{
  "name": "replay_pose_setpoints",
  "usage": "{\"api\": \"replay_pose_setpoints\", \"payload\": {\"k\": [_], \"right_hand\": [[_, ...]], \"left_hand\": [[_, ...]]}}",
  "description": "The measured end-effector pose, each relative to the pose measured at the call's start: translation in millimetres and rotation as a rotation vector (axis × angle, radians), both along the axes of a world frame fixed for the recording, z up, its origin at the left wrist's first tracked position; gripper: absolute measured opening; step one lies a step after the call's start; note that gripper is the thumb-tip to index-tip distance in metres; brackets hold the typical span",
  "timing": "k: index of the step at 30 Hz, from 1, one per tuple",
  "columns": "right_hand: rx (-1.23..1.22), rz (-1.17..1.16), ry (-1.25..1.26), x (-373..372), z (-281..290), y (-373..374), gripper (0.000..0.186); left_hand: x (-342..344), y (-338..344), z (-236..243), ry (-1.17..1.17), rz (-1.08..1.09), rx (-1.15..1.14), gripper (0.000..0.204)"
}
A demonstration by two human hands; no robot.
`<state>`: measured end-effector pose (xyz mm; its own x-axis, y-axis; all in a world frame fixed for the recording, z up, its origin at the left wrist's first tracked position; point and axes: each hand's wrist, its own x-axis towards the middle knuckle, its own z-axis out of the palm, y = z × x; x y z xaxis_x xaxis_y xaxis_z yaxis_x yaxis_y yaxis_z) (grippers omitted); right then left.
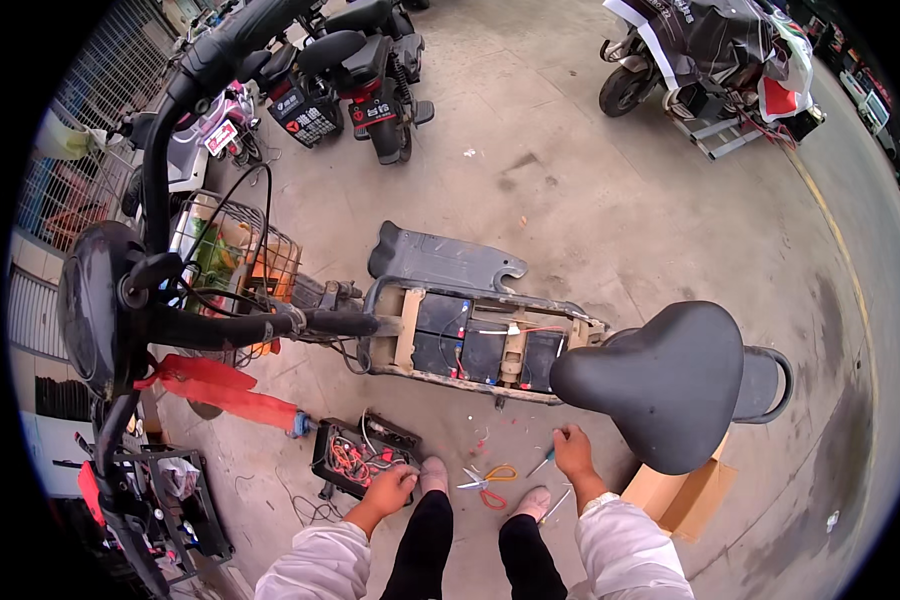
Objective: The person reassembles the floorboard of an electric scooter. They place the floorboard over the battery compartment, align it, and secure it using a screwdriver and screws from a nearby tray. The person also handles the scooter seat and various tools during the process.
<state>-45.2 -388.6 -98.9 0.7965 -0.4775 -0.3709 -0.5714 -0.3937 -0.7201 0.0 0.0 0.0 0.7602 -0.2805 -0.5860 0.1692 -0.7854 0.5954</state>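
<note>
Both hands low: left hand (391,489) grips the black wiring box (355,458) — rigid, hefty, best held by its rim; right hand (573,450) pinches a slim, light screwdriver (543,463).

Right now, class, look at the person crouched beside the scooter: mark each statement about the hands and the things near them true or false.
1. The scooter's floor cover is off and the batteries show. True.
2. The left hand holds the scissors. False: the scissors lie on the ground between the feet, and that hand is at the black box of wires.
3. The right hand is at a screwdriver on the ground. True.
4. A cardboard box sits under the saddle. True.
5. The saddle is red. False: it is black.
6. The basket is at the back of the scooter. False: it is at the front, by the handlebar.
</note>
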Motion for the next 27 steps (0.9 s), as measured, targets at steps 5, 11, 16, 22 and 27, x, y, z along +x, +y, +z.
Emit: {"api": "replay_pose_setpoints", "payload": {"k": [5,11,16,22,27], "right_hand": [[-0.234,0.218,-0.202,94,-55,42,0.033],[-0.570,0.273,-0.346,142,-107,46,0.062],[-0.705,0.367,-0.196,164,-135,48,0.081],[-0.747,0.395,-0.242,173,-140,65,0.077],[-0.758,0.378,-0.237,164,-143,61,0.077]], "left_hand": [[94,-48,-116,-0.098,0.072,-0.047,0.024],[153,-112,-177,-0.308,0.014,-0.328,0.020],[219,-174,-193,-0.636,-0.017,-0.577,0.017],[397,-217,-161,-0.934,0.194,-0.354,0.026],[525,-204,-146,-0.745,-0.087,0.365,0.039]]}}
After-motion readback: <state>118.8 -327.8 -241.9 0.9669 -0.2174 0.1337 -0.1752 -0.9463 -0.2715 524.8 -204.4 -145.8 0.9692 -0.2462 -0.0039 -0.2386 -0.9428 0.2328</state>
